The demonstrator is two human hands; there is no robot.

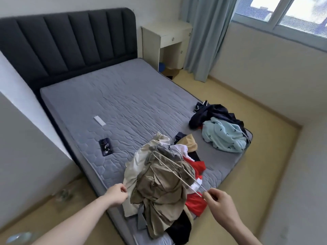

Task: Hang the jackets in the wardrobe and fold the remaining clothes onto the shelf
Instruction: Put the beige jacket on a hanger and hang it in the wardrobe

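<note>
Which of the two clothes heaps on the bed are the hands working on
The near heap, khaki and red garments at the mattress's near edge. The left hand pinches its cream cloth; the right hand holds a hanger. The far heap lies untouched.

Two bare forearms reach into view from the bottom edge, with no sleeves, watch or jewellery visible. The left hand (116,194) and right hand (220,204) wear no gloves.

Soft daylight comes in from the blown-out, white-framed window (290,13) top right. Wide-angle lens bends the edges, and everything's a bit blurry.
</note>
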